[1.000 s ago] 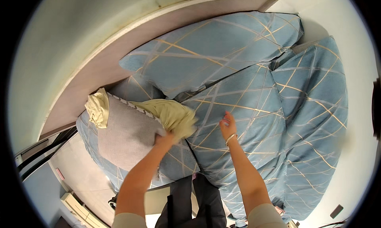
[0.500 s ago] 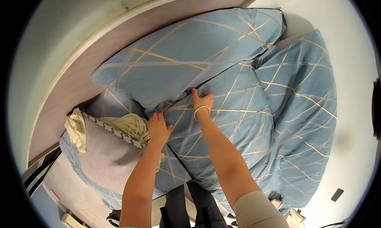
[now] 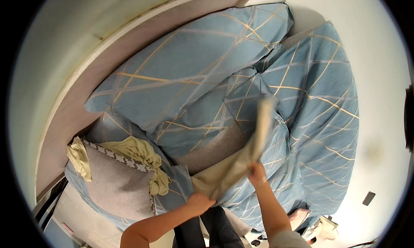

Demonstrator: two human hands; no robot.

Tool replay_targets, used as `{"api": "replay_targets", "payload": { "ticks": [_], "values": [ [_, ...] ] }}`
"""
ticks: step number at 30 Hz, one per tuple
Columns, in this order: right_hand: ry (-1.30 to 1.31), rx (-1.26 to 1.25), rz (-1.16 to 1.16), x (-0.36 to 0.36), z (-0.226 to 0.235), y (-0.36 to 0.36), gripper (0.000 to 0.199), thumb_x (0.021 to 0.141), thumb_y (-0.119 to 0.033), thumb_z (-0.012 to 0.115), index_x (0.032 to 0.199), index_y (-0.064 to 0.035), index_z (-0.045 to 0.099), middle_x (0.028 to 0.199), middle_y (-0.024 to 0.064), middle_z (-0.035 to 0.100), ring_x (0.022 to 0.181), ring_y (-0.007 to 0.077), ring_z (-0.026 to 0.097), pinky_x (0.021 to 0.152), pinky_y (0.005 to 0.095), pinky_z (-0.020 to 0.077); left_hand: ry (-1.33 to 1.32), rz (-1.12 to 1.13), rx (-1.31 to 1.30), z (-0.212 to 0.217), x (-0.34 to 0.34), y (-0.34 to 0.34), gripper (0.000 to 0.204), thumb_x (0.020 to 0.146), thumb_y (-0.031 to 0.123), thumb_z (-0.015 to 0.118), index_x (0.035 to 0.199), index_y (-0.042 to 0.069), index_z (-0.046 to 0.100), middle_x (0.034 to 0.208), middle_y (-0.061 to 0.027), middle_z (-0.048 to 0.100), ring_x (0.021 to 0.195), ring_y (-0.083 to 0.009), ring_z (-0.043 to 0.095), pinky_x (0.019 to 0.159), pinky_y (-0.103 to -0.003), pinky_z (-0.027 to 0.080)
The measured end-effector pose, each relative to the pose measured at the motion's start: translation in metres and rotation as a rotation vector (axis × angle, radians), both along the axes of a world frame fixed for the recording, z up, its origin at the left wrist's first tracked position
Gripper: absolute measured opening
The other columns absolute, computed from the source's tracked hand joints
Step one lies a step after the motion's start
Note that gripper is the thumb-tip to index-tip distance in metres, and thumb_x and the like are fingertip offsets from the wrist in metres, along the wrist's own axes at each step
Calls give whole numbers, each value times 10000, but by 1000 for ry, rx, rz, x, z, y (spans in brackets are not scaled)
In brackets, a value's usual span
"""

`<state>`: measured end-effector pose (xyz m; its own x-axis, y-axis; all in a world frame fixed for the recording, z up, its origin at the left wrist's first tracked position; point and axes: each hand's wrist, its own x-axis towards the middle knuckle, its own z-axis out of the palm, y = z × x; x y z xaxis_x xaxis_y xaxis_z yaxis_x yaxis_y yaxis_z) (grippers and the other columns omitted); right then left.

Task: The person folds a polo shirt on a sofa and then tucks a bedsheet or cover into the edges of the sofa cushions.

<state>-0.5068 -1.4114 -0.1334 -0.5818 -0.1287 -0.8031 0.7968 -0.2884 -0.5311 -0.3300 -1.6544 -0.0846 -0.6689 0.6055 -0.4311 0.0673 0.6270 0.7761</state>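
beige flap raised at a slant over a grey seat patch; cushion underside or cover backing, cannot tell. left hand closed on its near lower edge, fingers curled in; right hand closed on the same edge further right, fingertips partly hidden. grip strength cannot be read

risks, as judged:
- flap's upper right end is blurred, probably swinging; with both holds along one edge, that loose end could flop or fold back
- uneven pull between the hands may twist it
- blue patterned cover lies creased on the right; a slack fold could snag and drag along
- grey pillow and yellow-green cloth sit near the left forearm; a wide elbow sweep could shove them
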Motion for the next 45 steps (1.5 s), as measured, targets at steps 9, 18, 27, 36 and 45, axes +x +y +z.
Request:
{"api": "replay_targets", "payload": {
  "ticks": [9,18,27,36,45],
  "values": [
    [-453,1471,341,213,8,191,481,761,-181,657,1154,25,469,1113,179,524,1009,324,503,854,421,418,-204,31,33,-32,-12,31,241,781,104,534,1013,65,588,908,-165,619,858,-361,609,732,-469,477],
    [788,1282,745,-37,-3,9,657,702,-159,694,1292,-71,421,1314,158,413,1230,339,367,1032,423,293,7,1165,291,-119,-263,-13,360,805,156,660,1081,-19,509,929,-153,631,837,-231,617,748,-341,490],
    [807,1072,567,-117,-47,-10,308,589,27,609,886,-45,567,966,149,574,919,343,533,803,397,441,-12,1323,264,-98,-348,3,309,774,105,664,1026,-11,527,842,-90,602,774,-172,554,713,-302,445],
    [737,680,1170,-79,-30,-86,373,654,-53,671,1016,-22,587,1026,156,578,957,326,546,870,403,450,242,1296,-127,-99,-215,-96,147,805,51,615,862,14,485,807,-84,513,794,-168,486,753,-274,399],
    [968,961,721,-202,-20,-45,516,747,-127,658,1231,-58,490,1221,179,492,1176,349,422,985,418,360,390,923,-431,-44,-272,-48,588,760,123,670,1293,109,422,1343,-163,398,1240,-338,381,1028,-456,297]
  ]
}}
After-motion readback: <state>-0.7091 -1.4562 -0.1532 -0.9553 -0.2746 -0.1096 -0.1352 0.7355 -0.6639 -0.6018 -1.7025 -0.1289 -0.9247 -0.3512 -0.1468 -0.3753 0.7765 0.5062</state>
